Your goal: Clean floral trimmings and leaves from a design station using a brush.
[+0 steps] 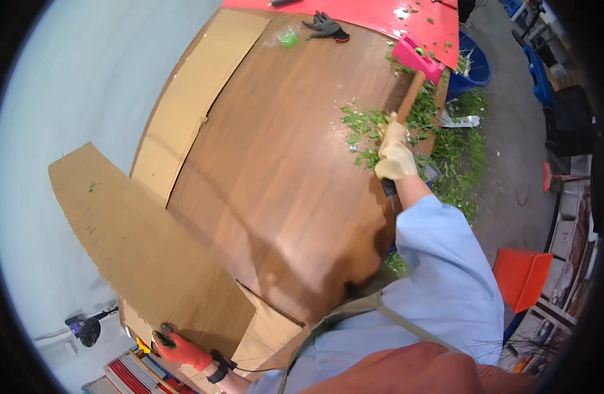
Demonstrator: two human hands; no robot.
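Note:
My right hand [395, 154], in a cream glove, is closed around the end of a wooden-backed brush [411, 96]. Dark, motion-blurred bristles face left, over the right edge of the brown table [275, 131]. Green leaf clippings [364, 125] lie scattered around the brush. At lower left, my left hand [183, 349], in a red glove with dark fingertips, grips the near edge of a long cardboard sheet [151, 236]. That sheet slants up across the table's left side; the fingers beneath it are hidden. A small dark-handled tool [388, 188] shows by my right wrist.
Another cardboard strip [197, 98] lines the table's left edge. At the far end are a grey glove [325, 27], a pink tape dispenser [417, 58] and a red sheet [380, 16]. A blue bin [476, 65] and fallen greens [463, 151] stand right; an orange chair [522, 279] is nearer.

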